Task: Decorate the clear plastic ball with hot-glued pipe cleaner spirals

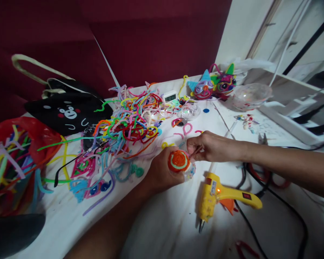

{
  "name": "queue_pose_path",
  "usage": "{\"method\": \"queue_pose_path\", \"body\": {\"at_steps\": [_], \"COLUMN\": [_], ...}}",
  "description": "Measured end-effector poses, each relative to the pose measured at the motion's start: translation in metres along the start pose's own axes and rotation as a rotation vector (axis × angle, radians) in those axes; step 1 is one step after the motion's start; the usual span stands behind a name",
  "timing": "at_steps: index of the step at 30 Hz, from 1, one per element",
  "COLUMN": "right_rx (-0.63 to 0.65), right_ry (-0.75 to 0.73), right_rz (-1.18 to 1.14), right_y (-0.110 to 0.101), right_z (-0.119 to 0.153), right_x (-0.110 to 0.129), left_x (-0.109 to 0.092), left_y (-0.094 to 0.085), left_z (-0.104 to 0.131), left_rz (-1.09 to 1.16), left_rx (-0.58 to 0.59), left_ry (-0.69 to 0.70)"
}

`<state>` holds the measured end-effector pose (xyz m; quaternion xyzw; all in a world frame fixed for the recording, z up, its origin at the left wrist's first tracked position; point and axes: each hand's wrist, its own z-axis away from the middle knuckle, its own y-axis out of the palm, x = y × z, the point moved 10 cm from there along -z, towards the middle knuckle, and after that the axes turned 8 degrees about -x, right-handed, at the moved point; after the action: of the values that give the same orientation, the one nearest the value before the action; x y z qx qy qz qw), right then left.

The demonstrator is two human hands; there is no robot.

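Observation:
A small clear plastic ball [189,174] carries a round coil [179,160] of orange pipe cleaner with a pale green ring in it. My left hand [162,167] is wrapped round the ball from the left, with the coil facing up. At the ball's right edge my right hand [205,146] is closed in a pinch, its fingertips close against the coil's side; what they hold is too small to make out. A yellow glue gun [212,196] with a lit orange light lies just right of the ball, nozzle towards me.
A tangled heap of pipe cleaners [132,122] spreads at the left, beside a red bag [40,135] of more and a black bag [67,113]. Behind are a small digital timer [170,97], decorated figures [205,88] and a plastic bowl [252,96]. Black cables [286,205] and pliers [263,139] lie right.

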<state>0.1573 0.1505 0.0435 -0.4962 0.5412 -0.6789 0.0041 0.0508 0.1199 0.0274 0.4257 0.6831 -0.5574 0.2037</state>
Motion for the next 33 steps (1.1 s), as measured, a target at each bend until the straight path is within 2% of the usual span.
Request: {"method": "queue_pose_path", "body": {"at_steps": [8,20,33], "right_rx": [-0.035,-0.029,-0.045], "right_ry": [0.016,-0.024,-0.044], "right_rz": [0.027,0.053,0.041], "right_y": [0.002,0.004,0.004], "right_z": [-0.001,0.002,0.002], "right_x": [-0.005,-0.004,-0.005], "left_x": [0.009,0.010,0.000], "left_y": [0.003,0.004,0.000], "left_z": [0.001,0.003,0.004], "left_rz": [0.023,0.121,-0.010], "left_rx": [0.046,0.120,0.027], "left_ry": [-0.039,0.094,0.095]}}
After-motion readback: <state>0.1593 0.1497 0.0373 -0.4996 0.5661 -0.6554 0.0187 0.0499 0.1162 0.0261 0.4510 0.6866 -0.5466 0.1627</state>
